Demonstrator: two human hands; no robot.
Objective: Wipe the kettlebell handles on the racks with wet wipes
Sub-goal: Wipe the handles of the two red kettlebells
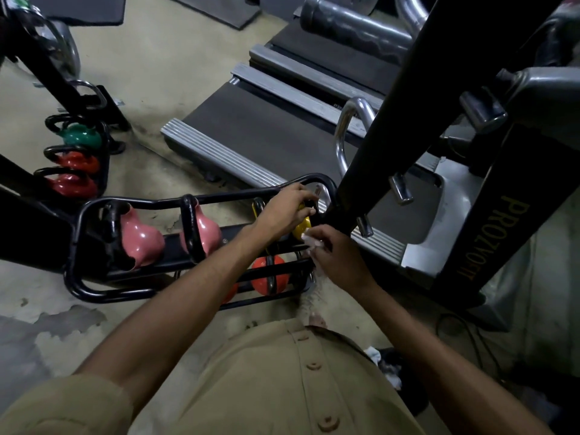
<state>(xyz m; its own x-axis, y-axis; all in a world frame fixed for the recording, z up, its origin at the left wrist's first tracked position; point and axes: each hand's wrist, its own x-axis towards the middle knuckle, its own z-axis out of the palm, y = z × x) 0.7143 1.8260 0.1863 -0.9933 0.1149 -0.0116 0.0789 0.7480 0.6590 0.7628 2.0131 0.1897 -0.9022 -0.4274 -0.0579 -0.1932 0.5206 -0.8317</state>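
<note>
A black tube rack (94,293) on the floor holds two pink kettlebells (139,238) with black handles on its upper tier. At the right end sits a yellow kettlebell (302,227). My left hand (287,208) grips the yellow kettlebell's black handle from above. Just below it, my right hand (337,255) pinches a crumpled white wet wipe (310,241) beside the yellow bell. An orange kettlebell (270,274) sits on the lower tier under my left forearm.
A second rack (105,158) at the left holds green and red kettlebells. Treadmill decks (266,133) lie behind the rack. A thick black machine post (392,120) and a grey frame (489,233) stand close on the right. Concrete floor lies at the lower left.
</note>
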